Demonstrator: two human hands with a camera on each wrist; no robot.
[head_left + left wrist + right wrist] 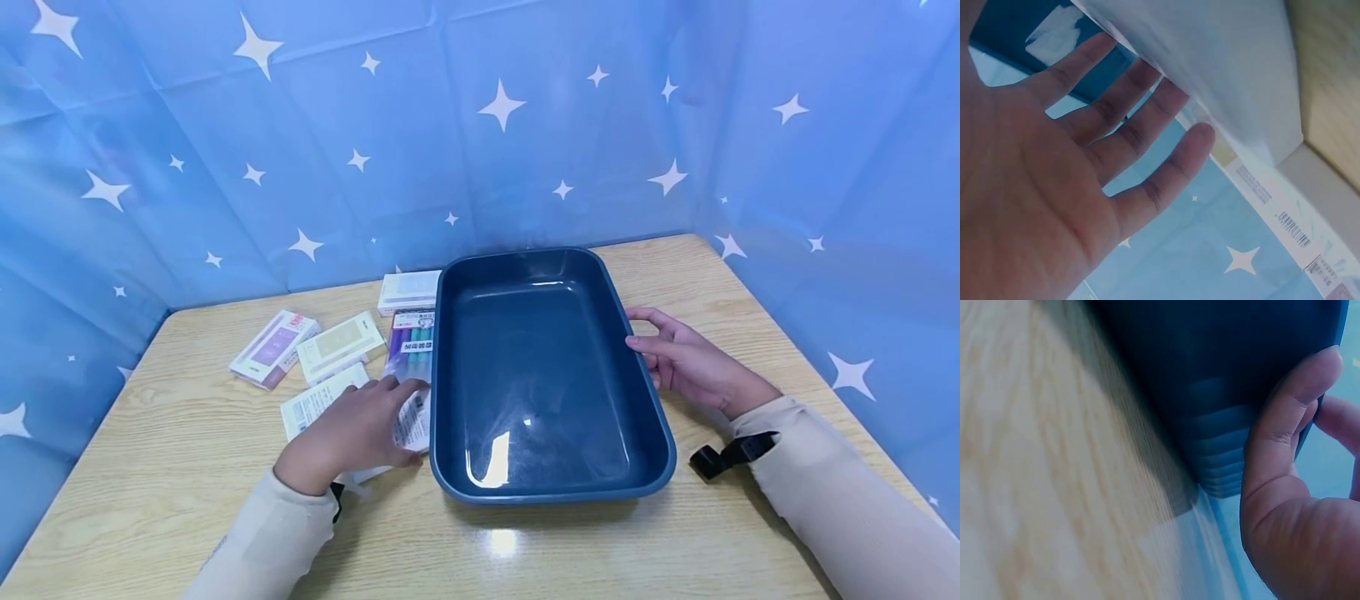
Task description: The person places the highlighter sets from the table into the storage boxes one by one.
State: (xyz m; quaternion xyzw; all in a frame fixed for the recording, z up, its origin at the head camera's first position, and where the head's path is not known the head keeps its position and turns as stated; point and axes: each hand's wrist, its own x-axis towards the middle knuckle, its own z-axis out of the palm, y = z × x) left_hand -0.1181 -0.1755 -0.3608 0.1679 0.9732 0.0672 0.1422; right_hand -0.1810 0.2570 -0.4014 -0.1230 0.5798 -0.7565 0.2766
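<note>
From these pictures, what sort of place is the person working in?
Probably a small indoor work corner, though I cannot tell what building it belongs to. A blue curtain with white stars stands behind the wooden table, and several small boxes lie on it.

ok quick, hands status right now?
Left hand: open, fingers spread at the white printed package; no closed grip visible.
Right hand: closed, holding the dark blue tray by its right rim.

A round-cornered, dark blue tray [540, 367] faces up — a white printed pack [411, 423] beside its left edge.
</note>
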